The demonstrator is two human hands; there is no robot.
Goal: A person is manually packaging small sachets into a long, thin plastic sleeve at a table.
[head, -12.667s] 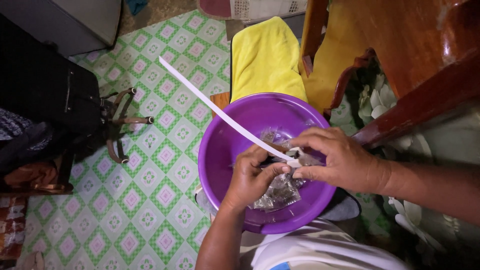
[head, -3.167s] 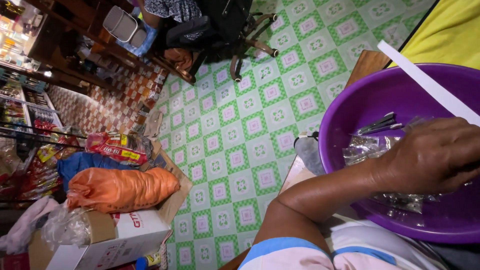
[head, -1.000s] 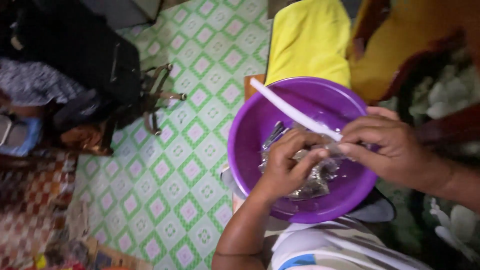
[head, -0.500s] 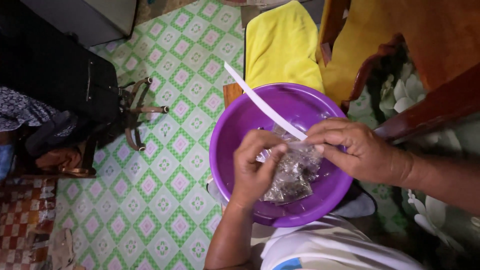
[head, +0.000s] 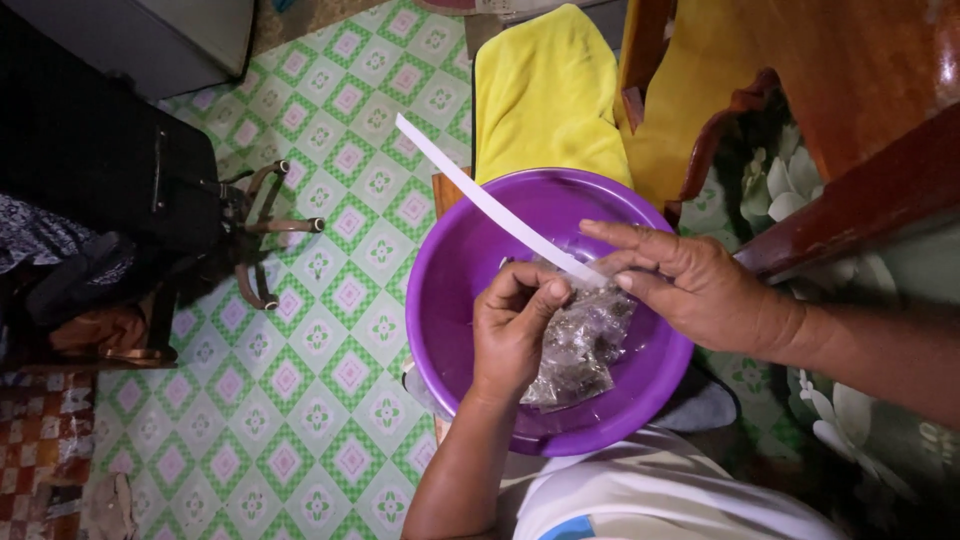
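Looking down from the head camera, we see our left hand (head: 513,330) curled over the round purple plastic basin (head: 450,300), its fingers bunched together and pinching the top of a small clear plastic bag of dark, crumbly contents (head: 578,345), which hangs inside the basin against its right half. Our right hand (head: 700,285) comes in from the right with its fingers stretched out and slightly spread; its thumb and forefinger close on the near end of a long flat white strip (head: 480,195), right at the mouth of the bag. That strip runs up and to the left, crossing the basin's rim and sticking out over the floor of green and pink patterned tiles (head: 330,380). The basin sits just in front of our lap, where a pale shirt (head: 660,495) shows at the bottom edge. Beyond the basin's far rim lies a yellow cloth (head: 545,95), touching or nearly touching it, and to the right of that stands a carved reddish-brown wooden chair frame (head: 860,190) with a floral cushion (head: 785,180), close beside our right forearm. Off to the left, well apart from the basin, stand a black bag or case (head: 95,160) and a curved metal stand (head: 265,230), partly in shadow. We cannot tell what the bag's contents are.
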